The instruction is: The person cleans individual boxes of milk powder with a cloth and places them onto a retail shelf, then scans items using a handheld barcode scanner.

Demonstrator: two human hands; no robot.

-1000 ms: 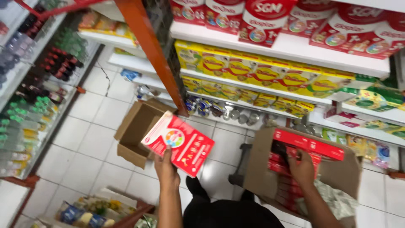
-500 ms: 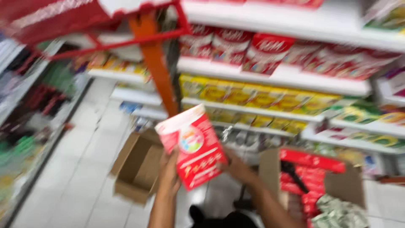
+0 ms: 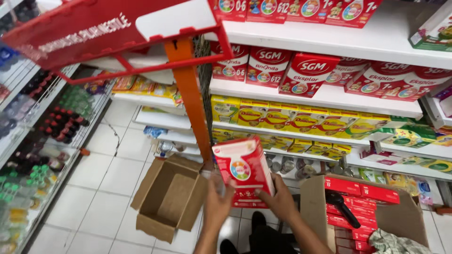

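I hold a red and white carton (image 3: 243, 170) upright in front of me with both hands. My left hand (image 3: 216, 203) grips its lower left edge and my right hand (image 3: 281, 201) grips its lower right side. To the right stands an open cardboard box (image 3: 314, 207) filled with several matching red cartons (image 3: 360, 195); a black handheld tool (image 3: 342, 207) lies on top of them. White store shelves (image 3: 325, 96) ahead carry rows of red and yellow boxes.
An open cardboard box (image 3: 167, 200) with nothing visible inside lies on the white tiled floor at the left. An orange upright post (image 3: 193, 103) with a red sign bracket (image 3: 108, 33) rises in front. Racks of bottles (image 3: 42, 136) line the left aisle side.
My right hand left the box of red cartons and joined the left on the carton. The carton has turned upright, and my view has tilted up towards the shelves.
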